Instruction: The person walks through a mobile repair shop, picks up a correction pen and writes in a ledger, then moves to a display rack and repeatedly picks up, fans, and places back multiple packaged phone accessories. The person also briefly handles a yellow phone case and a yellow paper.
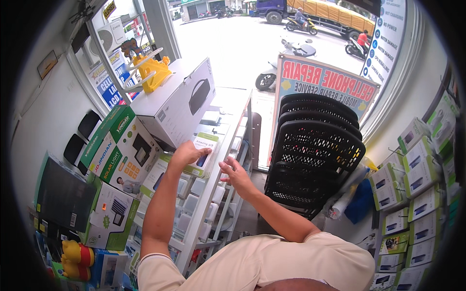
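My left hand (pixel 187 155) reaches over the glass display counter (pixel 198 213) and rests on a stack of flat white and green packs (pixel 203 165), each with a small dark picture on the front. Its index finger lies stretched across the top pack; the thumb side is partly hidden. Just right of the stack, past the counter's white edge, my right hand (pixel 237 177) hangs in the air. Its fingers are apart and hold nothing. Another white and green pack (pixel 156 177) lies left of my left forearm.
A large white box (pixel 174 104) carries a yellow toy (pixel 154 72) behind the stack. Solar light boxes (pixel 121 145) stand at left, beside a yellow bear figure (pixel 76 259). Stacked black plastic chairs (pixel 315 145) and a repair sign (pixel 323 82) are at right. Packs (pixel 422 208) hang on the right wall.
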Available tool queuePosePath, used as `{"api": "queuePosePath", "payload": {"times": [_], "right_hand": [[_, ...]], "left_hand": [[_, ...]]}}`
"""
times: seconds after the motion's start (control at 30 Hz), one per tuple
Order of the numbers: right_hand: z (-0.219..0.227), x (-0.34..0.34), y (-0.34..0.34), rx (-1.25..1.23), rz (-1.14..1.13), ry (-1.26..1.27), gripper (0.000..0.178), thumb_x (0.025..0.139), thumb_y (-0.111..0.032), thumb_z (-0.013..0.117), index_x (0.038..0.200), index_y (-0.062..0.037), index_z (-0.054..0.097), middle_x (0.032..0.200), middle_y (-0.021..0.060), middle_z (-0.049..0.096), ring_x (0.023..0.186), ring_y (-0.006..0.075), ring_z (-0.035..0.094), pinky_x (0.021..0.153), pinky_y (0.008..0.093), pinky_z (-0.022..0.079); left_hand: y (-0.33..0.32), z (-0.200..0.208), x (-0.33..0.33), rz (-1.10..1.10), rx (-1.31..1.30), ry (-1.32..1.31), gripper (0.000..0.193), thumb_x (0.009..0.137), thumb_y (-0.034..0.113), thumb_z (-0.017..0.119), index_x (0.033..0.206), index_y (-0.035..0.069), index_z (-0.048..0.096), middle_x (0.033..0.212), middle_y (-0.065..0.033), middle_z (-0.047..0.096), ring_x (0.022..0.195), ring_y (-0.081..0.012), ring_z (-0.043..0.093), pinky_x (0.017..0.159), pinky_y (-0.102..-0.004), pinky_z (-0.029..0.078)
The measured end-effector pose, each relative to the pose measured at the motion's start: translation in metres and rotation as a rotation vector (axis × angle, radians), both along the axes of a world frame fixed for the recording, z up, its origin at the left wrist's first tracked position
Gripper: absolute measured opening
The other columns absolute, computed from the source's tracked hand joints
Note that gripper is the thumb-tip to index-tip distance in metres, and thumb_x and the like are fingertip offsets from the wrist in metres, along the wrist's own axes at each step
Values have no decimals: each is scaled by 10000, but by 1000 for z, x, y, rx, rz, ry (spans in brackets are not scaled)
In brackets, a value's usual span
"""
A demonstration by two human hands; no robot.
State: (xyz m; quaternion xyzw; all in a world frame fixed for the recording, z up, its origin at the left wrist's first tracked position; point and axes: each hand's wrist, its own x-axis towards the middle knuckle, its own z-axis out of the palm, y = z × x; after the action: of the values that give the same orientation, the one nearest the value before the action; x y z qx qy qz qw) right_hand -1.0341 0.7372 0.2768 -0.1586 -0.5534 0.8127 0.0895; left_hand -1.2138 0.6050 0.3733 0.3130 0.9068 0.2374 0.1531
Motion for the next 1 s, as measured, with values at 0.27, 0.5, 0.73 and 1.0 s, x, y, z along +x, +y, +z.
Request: {"api": "queuePosePath", "payload": {"times": [0.27, 0.5, 0.73, 1.0], "right_hand": [[19, -19, -35, 268, -90, 32, 916, 933, -551, 728, 1572, 8, 383, 1522, 204, 374, 1232, 275, 587, 1031, 376, 517], [47, 21, -15, 182, -244, 243, 891, 981, -485, 718, 1609, -52, 258, 1441, 153, 482, 1279, 229, 544, 1097, 382, 449], [58, 156, 65, 104, -429, 291, 633, 1075, -442, 569, 1541, -84, 334, 1117, 54, 632, 801, 93, 663, 549, 248, 552], [26, 303, 137, 370, -696, -159, 762, 1005, -659, 561, 1371, 9, 596, 958, 100, 705, 808, 180, 691, 704, 303, 560]], "left_hand": [[-3, -4, -12, -14, 184, -410, 607, 837, 458, 860, 1178, -29, 739, 1059, -130, 774, 901, -223, 739, 829, -352, 566], [17, 47, 49, -192, 490, -575, 692, 957, 459, 746, 1396, -34, 536, 1178, -153, 690, 1042, -213, 683, 887, -326, 561], [132, 16, 165, -484, 644, -1016, 832, 1049, 687, 400, 1579, 48, 339, 1448, -160, 530, 1329, -249, 536, 1104, -407, 455], [237, -71, 308, -823, 658, -1841, 944, 959, 723, 513, 1596, 51, 329, 1563, -208, 447, 1395, -341, 513, 1141, -519, 467]]}}
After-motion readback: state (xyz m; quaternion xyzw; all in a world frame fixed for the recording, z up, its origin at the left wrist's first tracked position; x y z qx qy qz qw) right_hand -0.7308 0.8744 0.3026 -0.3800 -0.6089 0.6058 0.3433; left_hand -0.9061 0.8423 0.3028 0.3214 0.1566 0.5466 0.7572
